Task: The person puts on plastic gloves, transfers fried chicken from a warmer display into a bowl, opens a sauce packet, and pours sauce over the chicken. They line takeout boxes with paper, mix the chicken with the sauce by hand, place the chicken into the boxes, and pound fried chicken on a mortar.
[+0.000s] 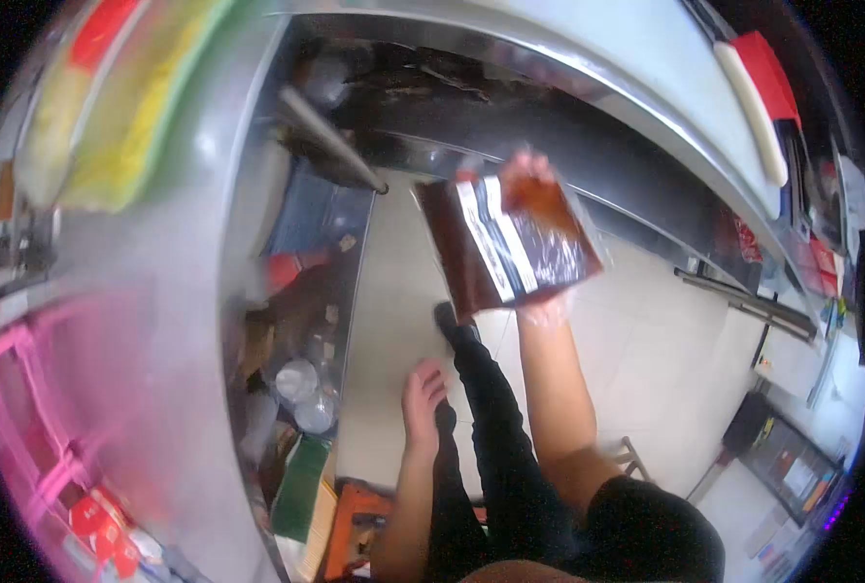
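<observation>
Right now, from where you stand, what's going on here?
A person is holding up a clear plastic pouch of dark reddish-brown contents, with a black-and-white label strip across it. Their right hand grips it from behind, fingertips showing over the far edge. Their left hand is empty, hanging low over the pale tile floor. The pouch is in the air, in the gap beside a metal counter, and looks unopened, though I can't see every edge.
</observation>
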Demonstrator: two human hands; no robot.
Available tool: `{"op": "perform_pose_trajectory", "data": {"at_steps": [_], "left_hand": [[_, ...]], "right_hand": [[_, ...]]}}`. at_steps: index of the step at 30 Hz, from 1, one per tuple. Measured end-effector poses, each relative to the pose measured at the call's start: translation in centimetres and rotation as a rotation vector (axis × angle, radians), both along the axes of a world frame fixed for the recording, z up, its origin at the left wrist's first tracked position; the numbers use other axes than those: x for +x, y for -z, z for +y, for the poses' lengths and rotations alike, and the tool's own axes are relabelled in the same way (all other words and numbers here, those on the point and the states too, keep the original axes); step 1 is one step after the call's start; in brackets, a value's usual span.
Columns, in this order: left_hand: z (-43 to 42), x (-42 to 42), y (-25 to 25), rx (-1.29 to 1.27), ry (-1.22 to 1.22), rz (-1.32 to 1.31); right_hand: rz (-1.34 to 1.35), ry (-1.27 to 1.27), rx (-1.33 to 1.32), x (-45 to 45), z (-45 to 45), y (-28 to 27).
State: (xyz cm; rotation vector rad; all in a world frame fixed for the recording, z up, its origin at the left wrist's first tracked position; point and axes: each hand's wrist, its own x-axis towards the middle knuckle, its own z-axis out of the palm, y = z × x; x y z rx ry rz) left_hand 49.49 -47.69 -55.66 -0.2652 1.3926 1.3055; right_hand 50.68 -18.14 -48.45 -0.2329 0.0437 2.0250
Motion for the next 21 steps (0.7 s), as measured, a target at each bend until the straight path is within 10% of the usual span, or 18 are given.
{"op": "perform_pose_trajectory", "data": {"at_steps": [4,10,13,18,21], "left_hand": [[9.9,-3.4,-9.5,0.474,-0.271,-0.303],[7.6,-3.3,-21.2,0.286,-0.255,-0.332],[4.1,-3.1,-26.2,0.352,-0.107,-0.307],[-2.9,-2.4,-36.4,-0.043,-0.324,-0.102],[-5.1,-5.1,-45.3,0.388,-0.018,0.488]], "right_hand": [[0.274,-0.22,-0.207,4.2,-5.5,-3.5],[-0.503,-0.52,0.343,6.8,-9.9,-16.6],[-0.977,-0.609,0.929,8.9,-10.2,-23.2],[-0.81,-0.49,2.062,6.2,-11.9,-38.0],[-0.905,-0.9,2.307,5.2,-12.9,-43.6]]}}
